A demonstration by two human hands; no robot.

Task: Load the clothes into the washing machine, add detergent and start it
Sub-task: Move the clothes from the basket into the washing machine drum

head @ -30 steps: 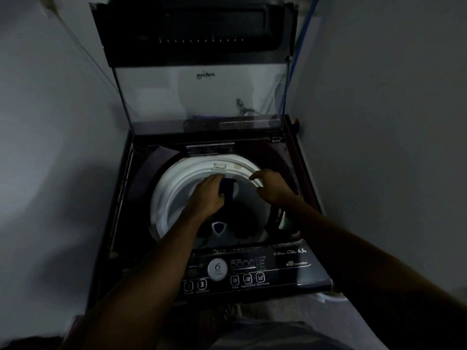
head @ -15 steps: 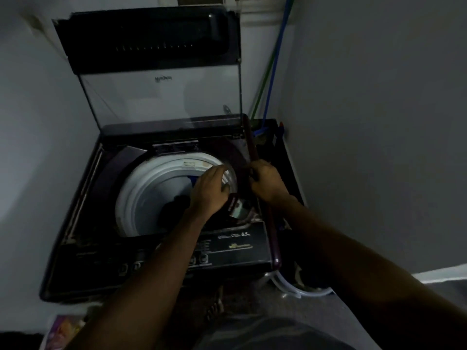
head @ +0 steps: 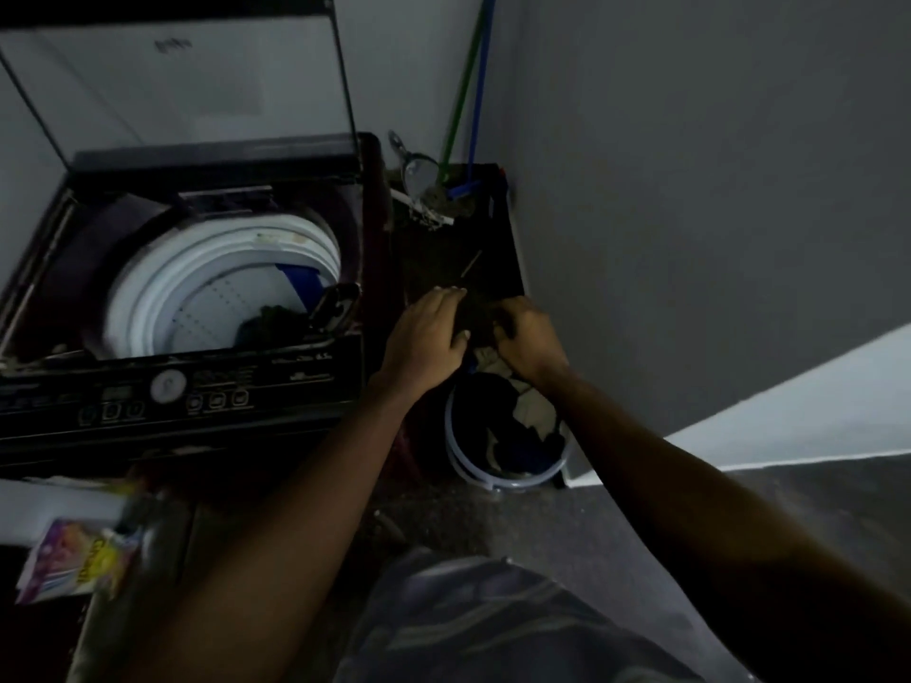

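The washing machine (head: 123, 214) stood at the left with its transparent lid (head: 172, 81) raised upright; the white drum (head: 162, 288) was exposed, with a dark piece of laundry (head: 268, 322) lying low inside it. The control panel (head: 222, 382) ran along the near edge of the machine, its markings too blurred to read. To the right of the machine, on the floor (head: 567, 525), a pale bucket (head: 461, 460) held a heap of dark and light clothes (head: 522, 431); dim light made the single items hard to separate. A colourful detergent packet (head: 74, 559) lay at the near left, blurred and partly cut off by shadow. Two poles (head: 466, 91), one green and one blue, leaned in the far corner. Both hands were above the bucket, close together, on a dark garment (head: 480, 313). The right hand (head: 527, 337) had its fingers curled down into the fabric, gripping it. The left hand (head: 424, 332) lay on the garment with fingers reaching forward; whether it gripped the cloth or merely rested on it could not be told.
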